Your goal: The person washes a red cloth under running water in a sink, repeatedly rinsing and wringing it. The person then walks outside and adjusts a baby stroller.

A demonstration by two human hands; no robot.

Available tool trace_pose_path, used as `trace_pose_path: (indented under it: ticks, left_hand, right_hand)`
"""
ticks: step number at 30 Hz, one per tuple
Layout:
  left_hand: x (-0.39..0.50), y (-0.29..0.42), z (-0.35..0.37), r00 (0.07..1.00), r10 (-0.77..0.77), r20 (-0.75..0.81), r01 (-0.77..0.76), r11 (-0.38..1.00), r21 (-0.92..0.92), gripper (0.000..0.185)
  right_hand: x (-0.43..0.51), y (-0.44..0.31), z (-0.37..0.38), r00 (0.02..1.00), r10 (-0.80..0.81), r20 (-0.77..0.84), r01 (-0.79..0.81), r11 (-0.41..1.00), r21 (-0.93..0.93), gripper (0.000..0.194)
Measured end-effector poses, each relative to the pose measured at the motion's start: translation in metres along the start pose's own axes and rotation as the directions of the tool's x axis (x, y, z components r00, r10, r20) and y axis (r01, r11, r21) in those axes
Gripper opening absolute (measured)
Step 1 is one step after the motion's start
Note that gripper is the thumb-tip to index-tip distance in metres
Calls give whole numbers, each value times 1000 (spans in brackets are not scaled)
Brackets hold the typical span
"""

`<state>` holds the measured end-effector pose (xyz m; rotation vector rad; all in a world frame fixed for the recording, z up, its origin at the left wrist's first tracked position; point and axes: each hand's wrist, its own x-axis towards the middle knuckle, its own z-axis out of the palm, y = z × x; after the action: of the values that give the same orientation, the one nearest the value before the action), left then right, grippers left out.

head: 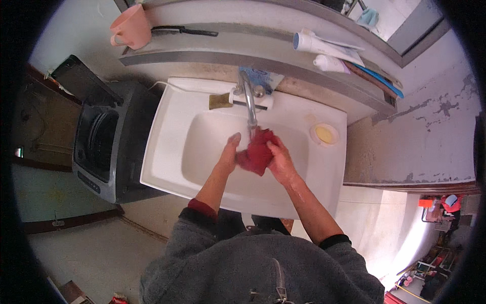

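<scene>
A red cloth (258, 154) is bunched up under the spout of a chrome faucet (249, 99), over the basin of a white sink (163, 152). My right hand (281, 159) grips the cloth from its right side, thumb on top. My left hand (230, 152) is at the cloth's left edge, its thumb raised; whether its fingers close on the cloth is hidden. Water seems to run from the spout onto the cloth, and my right wrist looks wet. The cloth is somewhat blurred.
A yellow soap bar (324, 133) lies in a dish on the sink's right side. A green-brown sponge (220, 102) is beside the faucet. The shelf (243, 45) above holds a pink mug (133, 28), a black-handled knife or comb, and tubes (330, 64). A top-loading washing machine (110, 144) stands left.
</scene>
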<state>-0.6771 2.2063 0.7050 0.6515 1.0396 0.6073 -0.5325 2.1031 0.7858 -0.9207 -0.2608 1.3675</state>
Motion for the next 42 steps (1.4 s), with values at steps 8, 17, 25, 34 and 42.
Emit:
trace_pose_path:
  ticks: [8, 17, 25, 34, 42]
  left_hand:
    - [-20, 23, 32, 945, 325, 28, -302, 841, 449, 14]
    - [-46, -14, 56, 862, 468, 195, -311, 186, 932, 32]
    - [-7, 5, -12, 982, -2, 191, 101, 857, -505, 31]
    - [-42, 17, 70, 471, 536, 701, -735, -201, 648, 68]
    - [-17, 28, 71, 892, 449, -52, -151, 405, 902, 46]
  right_hand:
    - [10, 0, -15, 750, 606, -264, -582, 795, 170, 52]
    - [45, 101, -34, 966, 206, 157, -251, 895, 369, 49]
    - [54, 59, -16, 954, 197, 228, -223, 970, 96, 41]
    - [52, 59, -25, 970, 33, 242, -201, 671, 714, 45]
    - [79, 68, -22, 969, -161, -189, 105, 954, -280, 32]
